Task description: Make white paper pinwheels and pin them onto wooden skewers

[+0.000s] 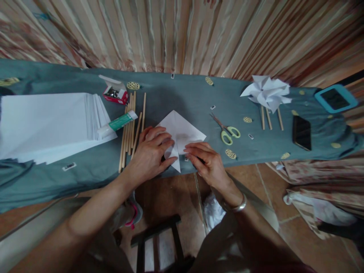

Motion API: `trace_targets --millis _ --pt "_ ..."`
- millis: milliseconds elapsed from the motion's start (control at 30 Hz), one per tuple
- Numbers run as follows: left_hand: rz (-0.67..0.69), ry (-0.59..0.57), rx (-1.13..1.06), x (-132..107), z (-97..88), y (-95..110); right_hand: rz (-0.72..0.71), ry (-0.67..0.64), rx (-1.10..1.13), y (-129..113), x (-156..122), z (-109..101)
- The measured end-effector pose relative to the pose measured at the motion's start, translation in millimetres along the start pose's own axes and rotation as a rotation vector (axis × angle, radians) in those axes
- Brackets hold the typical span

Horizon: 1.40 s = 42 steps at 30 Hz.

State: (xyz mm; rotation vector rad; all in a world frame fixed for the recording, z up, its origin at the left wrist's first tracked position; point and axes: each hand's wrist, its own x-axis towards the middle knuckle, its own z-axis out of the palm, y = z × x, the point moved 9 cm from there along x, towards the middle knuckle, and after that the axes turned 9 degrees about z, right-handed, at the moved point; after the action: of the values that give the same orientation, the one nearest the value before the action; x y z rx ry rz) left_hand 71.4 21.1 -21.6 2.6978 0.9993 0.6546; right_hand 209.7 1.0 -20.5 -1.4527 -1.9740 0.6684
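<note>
White paper sheet (190, 129), part-folded, mid-bench (193, 94), left of yellow-green-handled scissors (224, 127). Left hand (150, 149): fingers fairly wide, resting on its left part. Right hand (207, 160): fingers narrow, pinching its near edge. Step looks like folding; next crease likely calls for aligned edges, firm pressing.

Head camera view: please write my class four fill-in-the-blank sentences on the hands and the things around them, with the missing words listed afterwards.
1. The left hand and right hand both touch a folded sheet of white ____.
2. The green-and-white tube lies nearer the ____ hand.
3. Exactly ____ wooden sticks show below the white pinwheels.
4. The black phone lies to the ____ of the scissors.

Missing words: paper; left; three; right.
</note>
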Motion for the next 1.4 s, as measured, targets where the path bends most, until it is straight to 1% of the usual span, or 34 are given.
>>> trace_targets --millis 67,233,367,633,1000,1400 --pt "-0.004 -0.004 0.007 0.6 -0.1 0.1 0.056 0.016 0.039 3.1 4.3 1.5" --pt "-0.008 0.006 -0.007 0.8 -0.5 1.1 0.273 0.073 0.111 21.5 9.7 2.6" --pt "-0.006 0.008 0.005 0.2 -0.1 1.8 0.349 0.068 0.114 24.3 12.8 2.2" --pt "-0.006 0.008 0.013 0.2 -1.0 1.5 0.401 0.066 0.129 22.4 17.3 1.7" --pt "-0.002 0.011 0.012 1.5 -1.3 2.7 0.396 0.082 0.080 21.1 19.5 1.8" --pt "0.012 0.003 0.009 3.5 2.4 3.8 0.400 0.058 0.066 21.9 21.8 3.7"
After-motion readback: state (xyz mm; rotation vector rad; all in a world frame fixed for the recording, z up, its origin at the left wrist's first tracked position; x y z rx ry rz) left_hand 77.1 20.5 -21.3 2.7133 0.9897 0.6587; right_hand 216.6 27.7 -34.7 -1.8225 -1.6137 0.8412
